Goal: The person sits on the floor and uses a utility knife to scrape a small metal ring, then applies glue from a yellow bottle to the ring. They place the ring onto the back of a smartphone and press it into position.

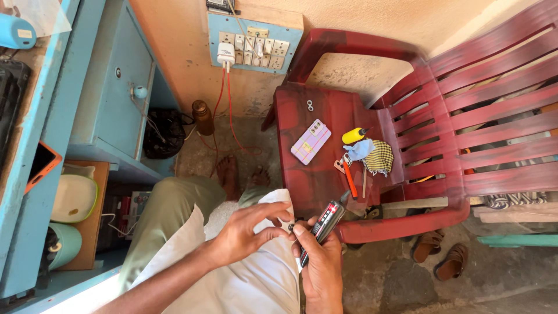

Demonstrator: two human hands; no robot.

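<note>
My right hand (pixel 321 263) grips a black and red pen-shaped tool (pixel 326 222), its tip pointing up toward the chair. My left hand (pixel 251 231) reaches across from the left, and its fingertips pinch a tiny dark part right beside the right hand's thumb. Both hands hover over my lap, above a white cloth (pixel 256 279). My bare feet (pixel 228 173) rest on the floor farther ahead.
A red plastic chair (pixel 430 134) stands to the right; on its seat lie a phone in a pastel case (pixel 310 141), a yellow bottle (pixel 353 135), a checked cloth (pixel 379 157), an orange-handled tool (pixel 349 178) and two small rings (pixel 310 105). A wall socket panel (pixel 253 45), brown bottle (pixel 203 118), blue cabinet (pixel 119 87), sandals (pixel 439 253).
</note>
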